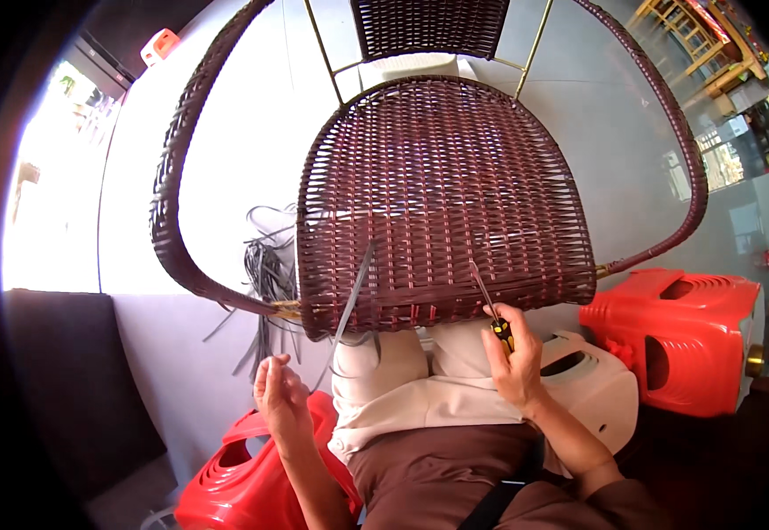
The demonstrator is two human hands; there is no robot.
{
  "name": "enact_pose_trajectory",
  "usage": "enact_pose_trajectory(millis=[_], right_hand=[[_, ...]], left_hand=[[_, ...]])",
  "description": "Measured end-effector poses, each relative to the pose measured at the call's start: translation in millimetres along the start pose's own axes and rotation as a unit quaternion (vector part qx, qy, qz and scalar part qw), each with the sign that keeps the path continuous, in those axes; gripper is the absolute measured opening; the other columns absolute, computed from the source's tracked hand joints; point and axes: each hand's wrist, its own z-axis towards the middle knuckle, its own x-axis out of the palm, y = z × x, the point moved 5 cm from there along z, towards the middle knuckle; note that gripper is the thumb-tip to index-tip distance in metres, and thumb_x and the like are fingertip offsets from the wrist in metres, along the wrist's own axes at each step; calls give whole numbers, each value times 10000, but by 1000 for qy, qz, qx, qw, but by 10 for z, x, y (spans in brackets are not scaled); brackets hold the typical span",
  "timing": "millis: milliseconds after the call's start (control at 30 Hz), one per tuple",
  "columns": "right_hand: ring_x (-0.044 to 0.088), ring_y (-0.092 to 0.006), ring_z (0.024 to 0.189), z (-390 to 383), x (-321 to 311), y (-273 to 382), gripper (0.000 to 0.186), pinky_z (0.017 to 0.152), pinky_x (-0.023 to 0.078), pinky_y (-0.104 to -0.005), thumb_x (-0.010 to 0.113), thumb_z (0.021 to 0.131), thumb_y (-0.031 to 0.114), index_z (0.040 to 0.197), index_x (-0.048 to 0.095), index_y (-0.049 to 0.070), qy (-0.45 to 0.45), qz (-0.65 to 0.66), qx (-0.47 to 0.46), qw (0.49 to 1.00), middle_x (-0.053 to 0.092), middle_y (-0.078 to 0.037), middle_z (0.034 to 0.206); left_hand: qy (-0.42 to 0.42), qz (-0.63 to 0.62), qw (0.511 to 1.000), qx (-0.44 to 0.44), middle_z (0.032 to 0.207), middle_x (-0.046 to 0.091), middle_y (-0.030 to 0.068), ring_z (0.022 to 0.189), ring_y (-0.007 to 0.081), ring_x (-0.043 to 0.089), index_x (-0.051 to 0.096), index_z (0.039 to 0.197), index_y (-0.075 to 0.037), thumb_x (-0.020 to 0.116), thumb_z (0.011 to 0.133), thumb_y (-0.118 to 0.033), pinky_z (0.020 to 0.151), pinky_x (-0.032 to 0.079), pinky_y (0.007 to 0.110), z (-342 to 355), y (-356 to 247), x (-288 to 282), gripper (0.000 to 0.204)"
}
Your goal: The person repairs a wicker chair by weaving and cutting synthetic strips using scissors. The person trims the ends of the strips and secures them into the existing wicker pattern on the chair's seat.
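Before my knees stands a dark brown woven chair, its seat [442,190] facing me. My right hand [517,362] grips a screwdriver by its black and yellow handle [503,336]; the thin metal shaft points away from me and its tip lies over the front part of the weave. A flat grey strip [353,296] rises out of the seat left of centre and bends down past the front edge. Close to the strip's lower end, my left hand [280,393] is raised with its fingers curled together. Whether anything is between those fingers is hidden.
Loose grey strips [268,269] lie in a tangle left of the seat. The chair's curved arms [171,194] sweep out at both sides. A red stool [252,473] is at lower left, another red stool [680,340] at right. Beside my right leg is a beige stool [601,389].
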Motion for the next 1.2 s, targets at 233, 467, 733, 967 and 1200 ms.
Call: enact_pose_trajectory(millis=[233,467,733,967,1200], right_hand=[[601,-241,643,874,504,324,217,548,466,-315,639,683,-27,882,581,37,38,13,-149,988,583,-84,770],[603,-251,736,1081,1016,416,284,614,500,-332,593,644,-51,920,586,15,74,23,-196,977,561,-73,895],[624,-250,564,882,1068,462,176,514,514,-293,572,717,34,884,617,0,105,-100,-252,957,582,-197,1088],[598,-160,490,682,1212,589,250,492,488,-252,513,768,112,968,583,-20,174,-316,-289,887,528,-273,1134],[553,-111,438,448,1117,610,300,445,465,-233,519,750,119,992,568,-51,219,-330,-325,859,520,-304,1106]], left_hand=[[12,-16,999,-28,598,436,-5,414,37,295,530,919,-5,447,933,-152,358,234,166,-50,-84,-34,169],[-21,-39,999,9,571,460,8,381,34,292,555,866,-5,451,930,-141,319,212,172,-124,-381,83,183],[83,87,981,151,522,392,-10,333,23,179,513,869,0,395,954,-168,298,149,183,-45,-750,591,222],[97,252,944,187,553,467,0,379,35,346,577,806,34,484,880,-75,343,223,180,151,-798,1610,161],[213,328,919,-53,585,546,44,369,55,416,599,822,49,506,884,-101,330,298,183,739,74,1815,188]])
